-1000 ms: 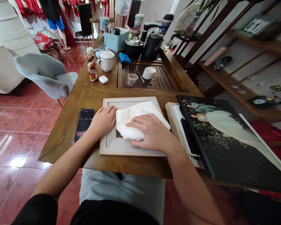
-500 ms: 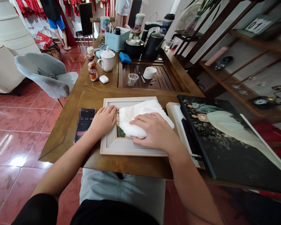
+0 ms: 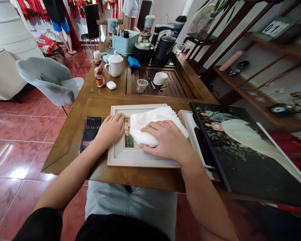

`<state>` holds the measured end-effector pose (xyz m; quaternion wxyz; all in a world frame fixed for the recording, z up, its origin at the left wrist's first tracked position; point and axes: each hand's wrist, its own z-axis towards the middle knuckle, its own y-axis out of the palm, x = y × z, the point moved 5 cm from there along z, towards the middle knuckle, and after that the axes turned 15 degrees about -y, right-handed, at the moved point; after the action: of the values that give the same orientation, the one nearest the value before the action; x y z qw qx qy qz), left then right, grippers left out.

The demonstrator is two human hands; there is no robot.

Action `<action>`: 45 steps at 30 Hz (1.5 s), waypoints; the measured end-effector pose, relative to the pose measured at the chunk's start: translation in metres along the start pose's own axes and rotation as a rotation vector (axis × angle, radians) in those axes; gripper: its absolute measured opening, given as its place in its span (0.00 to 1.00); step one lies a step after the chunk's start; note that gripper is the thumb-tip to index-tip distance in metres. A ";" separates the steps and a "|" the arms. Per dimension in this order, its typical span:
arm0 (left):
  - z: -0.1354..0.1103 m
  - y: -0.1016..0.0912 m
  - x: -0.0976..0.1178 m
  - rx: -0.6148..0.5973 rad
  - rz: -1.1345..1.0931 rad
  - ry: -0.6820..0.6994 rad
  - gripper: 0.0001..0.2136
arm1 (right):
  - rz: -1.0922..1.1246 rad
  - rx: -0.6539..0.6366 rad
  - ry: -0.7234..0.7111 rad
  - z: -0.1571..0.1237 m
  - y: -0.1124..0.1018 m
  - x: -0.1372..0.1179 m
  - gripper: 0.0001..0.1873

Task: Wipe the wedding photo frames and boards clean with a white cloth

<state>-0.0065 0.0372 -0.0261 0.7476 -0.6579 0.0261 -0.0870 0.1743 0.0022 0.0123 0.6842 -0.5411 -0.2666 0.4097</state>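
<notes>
A pale picture frame [image 3: 140, 159] lies flat on the wooden table [image 3: 72, 140] in front of me. My left hand [image 3: 112, 128] rests on its left border, fingers stretched out and nothing held. With my right hand [image 3: 163, 140] I grip a folded white cloth [image 3: 150, 117], pressed on the middle of the frame. Most of the picture [image 3: 129, 139] is hidden under the cloth; a strip of it shows at the left. Left of my left hand lies a phone [image 3: 92, 132] with a running timer on its screen.
On the right, a large photo album [image 3: 243, 150] lies beside another pale frame [image 3: 190, 130]. Farther back stand a drink bottle [image 3: 99, 72], a lidded mug [image 3: 114, 64], a plastic cup [image 3: 141, 86], a white bowl [image 3: 160, 78] and a black kettle [image 3: 164, 48]. A chair [image 3: 48, 78] is at left.
My right hand and the white cloth have shifted slightly to the right, baring a little more of the picture. My left hand has stayed in place.
</notes>
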 end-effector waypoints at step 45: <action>0.000 0.001 0.000 -0.022 0.036 -0.006 0.21 | 0.099 0.017 -0.099 0.002 0.002 -0.007 0.17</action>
<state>-0.0060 0.0376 -0.0269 0.7418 -0.6658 0.0367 -0.0716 0.1687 -0.0025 0.0119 0.6536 -0.5270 -0.2699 0.4714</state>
